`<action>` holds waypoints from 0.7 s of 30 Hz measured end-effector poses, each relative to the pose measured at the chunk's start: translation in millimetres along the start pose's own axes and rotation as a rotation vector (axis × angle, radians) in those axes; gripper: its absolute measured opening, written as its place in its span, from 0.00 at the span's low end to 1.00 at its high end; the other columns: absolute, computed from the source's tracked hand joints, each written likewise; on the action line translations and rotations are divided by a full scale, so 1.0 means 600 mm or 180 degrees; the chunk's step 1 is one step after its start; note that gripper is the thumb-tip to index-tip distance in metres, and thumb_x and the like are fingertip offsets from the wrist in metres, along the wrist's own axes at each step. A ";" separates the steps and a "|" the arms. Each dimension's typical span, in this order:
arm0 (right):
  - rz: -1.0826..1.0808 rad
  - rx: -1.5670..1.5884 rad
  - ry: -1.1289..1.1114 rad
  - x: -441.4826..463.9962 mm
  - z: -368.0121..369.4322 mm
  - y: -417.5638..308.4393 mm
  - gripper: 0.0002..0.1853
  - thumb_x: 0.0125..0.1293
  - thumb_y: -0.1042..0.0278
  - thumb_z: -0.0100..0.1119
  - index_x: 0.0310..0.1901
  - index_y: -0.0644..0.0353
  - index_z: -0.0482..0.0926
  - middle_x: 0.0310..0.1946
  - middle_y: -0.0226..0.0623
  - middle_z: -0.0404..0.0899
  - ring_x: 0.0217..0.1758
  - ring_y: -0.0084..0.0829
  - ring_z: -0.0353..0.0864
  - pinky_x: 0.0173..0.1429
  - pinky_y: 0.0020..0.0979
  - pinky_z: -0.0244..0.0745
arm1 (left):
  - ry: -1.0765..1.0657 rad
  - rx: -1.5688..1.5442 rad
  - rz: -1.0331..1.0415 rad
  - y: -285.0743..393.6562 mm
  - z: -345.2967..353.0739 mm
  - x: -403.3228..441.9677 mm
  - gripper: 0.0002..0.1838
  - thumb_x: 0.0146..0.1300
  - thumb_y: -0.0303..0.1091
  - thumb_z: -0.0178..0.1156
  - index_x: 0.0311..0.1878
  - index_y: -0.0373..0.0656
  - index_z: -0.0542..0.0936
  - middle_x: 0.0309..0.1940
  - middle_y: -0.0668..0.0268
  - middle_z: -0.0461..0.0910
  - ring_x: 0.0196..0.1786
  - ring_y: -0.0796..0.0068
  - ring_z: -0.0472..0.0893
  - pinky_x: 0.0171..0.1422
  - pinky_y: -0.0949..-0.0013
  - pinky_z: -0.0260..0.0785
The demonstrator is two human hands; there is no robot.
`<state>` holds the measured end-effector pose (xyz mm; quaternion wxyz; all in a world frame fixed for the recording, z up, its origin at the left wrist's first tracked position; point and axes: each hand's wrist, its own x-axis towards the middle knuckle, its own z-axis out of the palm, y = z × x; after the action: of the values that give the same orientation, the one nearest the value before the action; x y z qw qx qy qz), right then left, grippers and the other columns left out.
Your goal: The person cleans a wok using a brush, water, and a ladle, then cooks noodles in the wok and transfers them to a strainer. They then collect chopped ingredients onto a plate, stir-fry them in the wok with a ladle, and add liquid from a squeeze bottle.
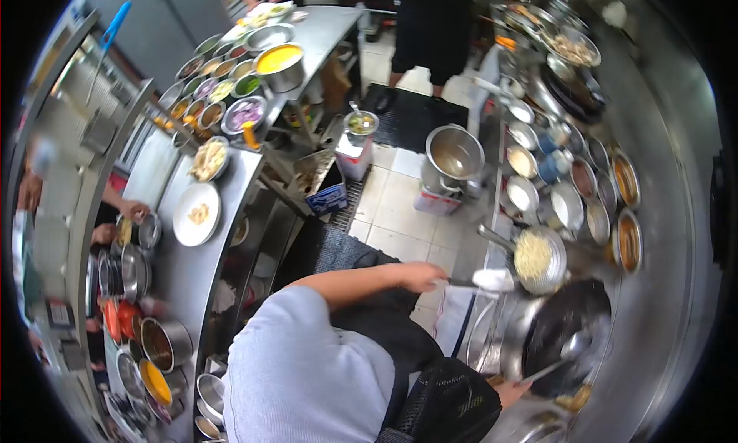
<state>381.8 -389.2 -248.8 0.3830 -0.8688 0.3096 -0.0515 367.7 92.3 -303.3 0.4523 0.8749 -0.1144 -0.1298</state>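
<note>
My left hand (423, 276) is closed around a dark handle. A white cloth-like wrap (493, 280) sits at the handle's far end, beside the wok; whether the two join I cannot tell. My right hand (508, 391), partly hidden by a black cap, is closed on the shaft of a ladle (575, 344). The ladle's bowl is inside the dark wok (557, 320), which stands on the stove with a wet sheen inside. Just beyond the wok, a metal strainer (555, 247) holds pale shreds of food (533, 256).
Along the right, several bowls of seasonings and sauces (626, 178) line the counter. A large pot (454, 152) stands in the aisle. Behind me, a steel counter (192, 289) carries a white plate (197, 214) and ingredient bowls. A person in black (433, 28) stands ahead; other hands (134, 209) work at left.
</note>
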 end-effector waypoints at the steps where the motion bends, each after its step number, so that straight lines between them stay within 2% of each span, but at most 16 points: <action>1: -0.0047 0.0307 -0.0155 0.003 -0.013 -0.001 0.27 0.77 0.70 0.52 0.74 0.51 0.59 0.33 0.39 0.80 0.17 0.26 0.70 0.17 0.32 0.64 | 0.0429 -0.0063 -0.0251 -0.050 -0.032 -0.055 0.25 0.66 0.35 0.65 0.66 0.37 0.79 0.63 0.47 0.81 0.67 0.44 0.79 0.73 0.51 0.71; 2: -0.0059 0.0621 -0.0302 0.001 -0.024 -0.003 0.23 0.75 0.69 0.54 0.69 0.51 0.61 0.32 0.38 0.80 0.18 0.25 0.70 0.18 0.32 0.65 | 0.0848 -0.0018 -0.0579 -0.103 -0.059 -0.116 0.25 0.66 0.35 0.64 0.65 0.36 0.79 0.63 0.47 0.81 0.67 0.45 0.80 0.73 0.51 0.72; 3: -0.0063 0.0886 -0.0428 -0.008 -0.033 -0.012 0.20 0.74 0.68 0.55 0.64 0.52 0.63 0.31 0.36 0.79 0.18 0.25 0.71 0.19 0.32 0.65 | 0.1218 -0.0168 -0.1264 -0.092 -0.123 -0.187 0.23 0.66 0.34 0.64 0.63 0.38 0.81 0.60 0.48 0.83 0.65 0.46 0.81 0.71 0.52 0.74; 5: -0.0130 0.1216 -0.0608 -0.034 -0.050 -0.044 0.14 0.72 0.67 0.59 0.54 0.52 0.67 0.29 0.33 0.79 0.19 0.25 0.71 0.20 0.32 0.66 | 0.1884 0.0078 -0.2102 -0.165 -0.200 -0.311 0.14 0.67 0.36 0.60 0.51 0.40 0.85 0.51 0.47 0.86 0.57 0.45 0.85 0.62 0.48 0.77; 6: -0.0179 0.1343 -0.0682 -0.045 -0.057 -0.061 0.11 0.71 0.67 0.60 0.49 0.53 0.69 0.28 0.32 0.79 0.19 0.24 0.72 0.21 0.32 0.66 | 0.2137 0.0312 -0.2461 -0.158 -0.248 -0.374 0.14 0.68 0.37 0.58 0.48 0.39 0.85 0.47 0.45 0.86 0.53 0.44 0.86 0.58 0.44 0.77; 7: -0.0247 0.1474 -0.0759 -0.061 -0.059 -0.080 0.09 0.70 0.66 0.62 0.44 0.53 0.71 0.27 0.30 0.79 0.19 0.24 0.72 0.21 0.31 0.67 | 0.2074 0.0507 -0.2775 -0.166 -0.290 -0.438 0.16 0.67 0.39 0.58 0.48 0.37 0.86 0.46 0.46 0.88 0.53 0.44 0.86 0.59 0.45 0.78; 9: -0.0344 0.1768 -0.0998 -0.083 -0.061 -0.120 0.08 0.67 0.65 0.65 0.34 0.53 0.75 0.25 0.27 0.78 0.20 0.23 0.73 0.23 0.31 0.67 | 0.1144 0.0614 -0.3615 -0.187 -0.376 -0.553 0.18 0.66 0.42 0.60 0.47 0.37 0.88 0.48 0.47 0.88 0.54 0.45 0.87 0.61 0.48 0.79; 10: -0.0332 0.1876 -0.1119 -0.087 -0.057 -0.141 0.10 0.66 0.64 0.67 0.29 0.54 0.77 0.24 0.26 0.78 0.21 0.23 0.73 0.23 0.31 0.68 | 0.1023 0.0367 -0.3859 -0.191 -0.421 -0.602 0.20 0.65 0.44 0.61 0.46 0.35 0.88 0.49 0.46 0.88 0.54 0.46 0.87 0.62 0.49 0.79; 11: 0.0031 0.1908 -0.1099 -0.097 -0.041 -0.186 0.10 0.67 0.64 0.67 0.30 0.54 0.78 0.25 0.26 0.78 0.22 0.23 0.74 0.26 0.31 0.69 | 0.0901 0.0104 -0.4096 -0.194 -0.462 -0.645 0.21 0.65 0.45 0.63 0.46 0.34 0.89 0.49 0.45 0.88 0.55 0.46 0.87 0.63 0.49 0.79; 12: 0.0395 0.1950 -0.1065 -0.108 -0.024 -0.230 0.09 0.68 0.64 0.66 0.32 0.55 0.78 0.26 0.26 0.78 0.24 0.23 0.74 0.28 0.30 0.70 | 0.1064 0.0111 -0.4223 -0.199 -0.496 -0.683 0.22 0.65 0.46 0.63 0.46 0.33 0.88 0.49 0.44 0.88 0.55 0.46 0.87 0.63 0.49 0.79; 13: 0.1184 0.2022 -0.0931 -0.118 -0.005 -0.263 0.09 0.70 0.63 0.65 0.34 0.55 0.78 0.27 0.26 0.77 0.27 0.23 0.75 0.32 0.29 0.72 | 0.1216 0.0133 -0.4347 -0.204 -0.527 -0.711 0.24 0.65 0.47 0.64 0.47 0.32 0.88 0.48 0.42 0.87 0.54 0.46 0.87 0.62 0.49 0.79; 14: 0.1159 0.1664 -0.0959 -0.106 0.008 -0.261 0.10 0.74 0.62 0.62 0.35 0.56 0.78 0.29 0.28 0.78 0.35 0.24 0.77 0.43 0.31 0.74 | 0.1613 0.0441 -0.4310 -0.212 -0.554 -0.730 0.23 0.65 0.46 0.64 0.47 0.31 0.87 0.48 0.41 0.87 0.54 0.45 0.87 0.62 0.49 0.79; 15: 0.1146 0.1641 -0.0988 -0.109 0.021 -0.257 0.10 0.74 0.62 0.62 0.35 0.56 0.78 0.29 0.28 0.78 0.35 0.24 0.77 0.43 0.31 0.74 | 0.1993 0.0756 -0.4260 -0.209 -0.582 -0.742 0.23 0.65 0.45 0.63 0.46 0.30 0.86 0.48 0.40 0.87 0.53 0.44 0.87 0.61 0.49 0.79; 17: 0.0406 0.1501 -0.0934 -0.122 0.047 -0.245 0.12 0.76 0.59 0.58 0.42 0.59 0.82 0.32 0.31 0.79 0.39 0.29 0.78 0.51 0.33 0.74 | 0.2818 0.1125 -0.4190 -0.206 -0.653 -0.737 0.21 0.66 0.44 0.63 0.46 0.31 0.84 0.45 0.41 0.87 0.51 0.41 0.86 0.59 0.47 0.79; 19: -0.0243 0.1404 -0.0699 -0.201 0.081 -0.287 0.13 0.76 0.57 0.57 0.45 0.60 0.82 0.34 0.32 0.79 0.40 0.31 0.78 0.51 0.34 0.74 | 0.3576 0.1237 -0.3663 -0.285 -0.701 -0.739 0.20 0.66 0.44 0.63 0.45 0.32 0.83 0.41 0.41 0.86 0.50 0.40 0.86 0.58 0.45 0.78; 21: -0.0586 0.1391 -0.0460 -0.281 0.109 -0.335 0.15 0.76 0.56 0.56 0.48 0.60 0.82 0.35 0.34 0.79 0.41 0.32 0.78 0.51 0.35 0.75 | 0.3554 0.1236 -0.3490 -0.401 -0.743 -0.732 0.22 0.66 0.42 0.65 0.52 0.32 0.81 0.46 0.40 0.85 0.53 0.39 0.84 0.62 0.46 0.77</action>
<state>367.9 -147.0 -129.7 0.5766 -0.7914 0.1824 -0.0896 122.0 707.6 -198.0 0.1545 0.8053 0.5536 0.1454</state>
